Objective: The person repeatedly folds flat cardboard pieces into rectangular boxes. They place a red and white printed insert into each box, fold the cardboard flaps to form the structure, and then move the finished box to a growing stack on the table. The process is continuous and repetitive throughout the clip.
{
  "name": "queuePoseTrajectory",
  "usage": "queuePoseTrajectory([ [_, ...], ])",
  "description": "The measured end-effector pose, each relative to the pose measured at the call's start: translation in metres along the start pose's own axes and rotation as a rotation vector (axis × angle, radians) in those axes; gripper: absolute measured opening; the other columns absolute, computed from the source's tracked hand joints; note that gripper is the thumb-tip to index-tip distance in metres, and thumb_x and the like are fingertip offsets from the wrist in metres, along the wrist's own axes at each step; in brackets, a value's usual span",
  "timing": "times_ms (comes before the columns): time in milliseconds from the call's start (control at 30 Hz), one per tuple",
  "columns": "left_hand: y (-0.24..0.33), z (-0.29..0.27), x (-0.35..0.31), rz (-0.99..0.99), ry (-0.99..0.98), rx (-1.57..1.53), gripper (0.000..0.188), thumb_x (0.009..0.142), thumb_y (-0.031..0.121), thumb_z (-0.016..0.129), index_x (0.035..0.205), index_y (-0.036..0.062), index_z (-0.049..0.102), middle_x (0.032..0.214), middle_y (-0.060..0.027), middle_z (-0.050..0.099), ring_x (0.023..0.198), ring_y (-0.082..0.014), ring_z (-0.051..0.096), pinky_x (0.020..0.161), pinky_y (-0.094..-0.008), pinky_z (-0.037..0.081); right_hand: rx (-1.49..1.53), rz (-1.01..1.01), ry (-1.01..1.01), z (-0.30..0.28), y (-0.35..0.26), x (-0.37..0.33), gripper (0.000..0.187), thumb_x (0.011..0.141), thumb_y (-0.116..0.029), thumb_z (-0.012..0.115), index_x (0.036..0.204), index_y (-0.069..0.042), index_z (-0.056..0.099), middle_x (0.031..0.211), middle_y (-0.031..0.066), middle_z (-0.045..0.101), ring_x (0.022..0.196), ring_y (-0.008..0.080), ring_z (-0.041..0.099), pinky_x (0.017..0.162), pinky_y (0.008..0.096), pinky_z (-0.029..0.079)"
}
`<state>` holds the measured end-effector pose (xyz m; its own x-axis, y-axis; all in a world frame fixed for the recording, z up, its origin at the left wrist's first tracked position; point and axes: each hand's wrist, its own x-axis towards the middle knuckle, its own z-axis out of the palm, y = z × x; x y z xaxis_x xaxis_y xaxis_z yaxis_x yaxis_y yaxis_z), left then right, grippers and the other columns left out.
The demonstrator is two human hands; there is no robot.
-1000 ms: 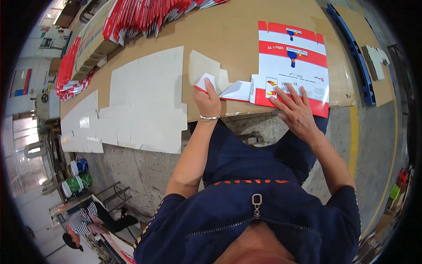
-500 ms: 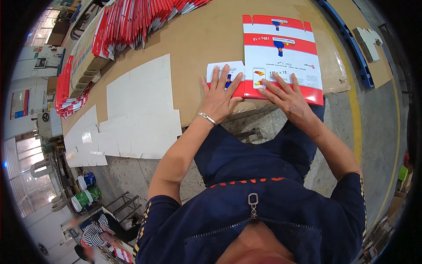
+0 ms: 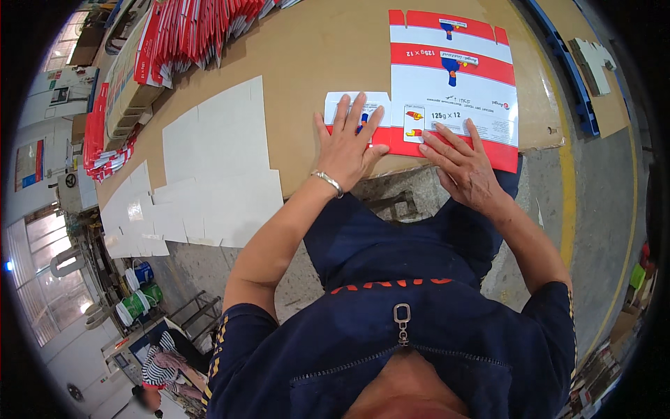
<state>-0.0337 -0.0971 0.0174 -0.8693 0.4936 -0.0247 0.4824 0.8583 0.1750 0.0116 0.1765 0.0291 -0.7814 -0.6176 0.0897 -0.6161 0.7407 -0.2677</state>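
A red and white printed carton blank (image 3: 453, 84) lies flat at the near edge of the table, its lower right part reaching past the edge. My left hand (image 3: 347, 143) rests with fingers spread on the smaller left panel of the blank. The thumb points right along the red strip. My right hand (image 3: 464, 164) lies on the lower part of the large panel, fingers stretched out and pointing up and left. Neither hand grips anything. A metal bracelet (image 3: 327, 181) is on my left wrist.
Folded red and white cartons (image 3: 202, 35) stand in a dense row at the far left. White cardboard sheets (image 3: 216, 153) cover the table's left side. A blue frame (image 3: 558, 63) runs beyond the right edge. Another person (image 3: 164, 366) is at the lower left.
The view has shifted slightly. My right hand has drawn a little down and right on the blank; my left hand stays on the small panel with its fingers spread.
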Motion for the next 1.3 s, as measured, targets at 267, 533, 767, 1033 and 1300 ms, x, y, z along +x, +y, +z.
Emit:
queuePoseTrajectory([
  [267, -0.007, -0.003, 0.089, -0.116, 0.151, -0.154, 0.087, 0.083, 0.049, 0.067, 0.153, 0.0181, 0.025, 0.159, -0.0181, 0.016, 0.147, -0.0374, 0.012, 0.116, -0.0565, 0.01, 0.323, -0.056, 0.191, -0.008, -0.003, 0.004, 0.044, 0.076, -0.006, 0.069, 0.12, -0.013, 0.063, 0.126, 0.0076, 0.062, 0.118, 0.0264, 0.057, 0.103, 0.0488, 0.041],
  [533, 0.086, -0.001, -0.009, -0.233, 0.209, -1.478, 0.085, 0.087, 0.022, 0.07, 0.151, -0.0005, 0.019, 0.156, -0.0233, 0.021, 0.146, -0.0312, 0.023, 0.117, -0.0406, 0.021, 1.954, 1.084, 0.149, -0.002, -0.11, -0.05, 0.049, 0.095, -0.017, 0.06, 0.138, -0.003, 0.041, 0.121, 0.0102, 0.059, 0.115, 0.0197, 0.056, 0.096, 0.036, 0.047],
  [767, -0.003, -0.054, -0.076, -0.16, 0.31, -0.596, 0.094, 0.08, 0.029, 0.075, 0.151, 0.0006, 0.021, 0.156, -0.0253, 0.022, 0.145, -0.0407, 0.019, 0.116, -0.0499, 0.016, 0.777, 1.059, 0.214, -0.052, 0.123, -0.046, 0.048, 0.096, -0.015, 0.057, 0.14, -0.002, 0.045, 0.112, 0.0042, 0.063, 0.095, 0.0096, 0.059, 0.08, 0.0271, 0.05],
  [1033, -0.046, -0.047, -0.197, -0.857, -0.173, -0.003, 0.109, 0.066, 0.033, 0.083, 0.151, 0.0036, 0.022, 0.158, -0.0269, 0.011, 0.145, -0.0506, 0.007, 0.103, -0.0758, 0.013, 0.5, 0.54, 0.159, -0.075, 0.333, 0.287, 0.049, 0.093, -0.024, 0.063, 0.14, -0.012, 0.052, 0.101, 0.004, 0.068, 0.079, 0.009, 0.062, 0.068, 0.0251, 0.051],
  [1300, -0.051, -0.051, -0.23, -0.799, 0.097, -0.172, 0.075, 0.071, 0.011, 0.073, 0.14, 0.0071, 0.044, 0.15, -0.0213, 0.035, 0.139, -0.0435, 0.03, 0.106, -0.0664, 0.026, 0.658, 0.286, 0.164, 0.002, 0.187, 0.46, 0.036, 0.095, -0.018, 0.055, 0.128, -0.003, 0.059, 0.116, 0.0176, 0.067, 0.107, 0.027, 0.063, 0.093, 0.0385, 0.047],
])
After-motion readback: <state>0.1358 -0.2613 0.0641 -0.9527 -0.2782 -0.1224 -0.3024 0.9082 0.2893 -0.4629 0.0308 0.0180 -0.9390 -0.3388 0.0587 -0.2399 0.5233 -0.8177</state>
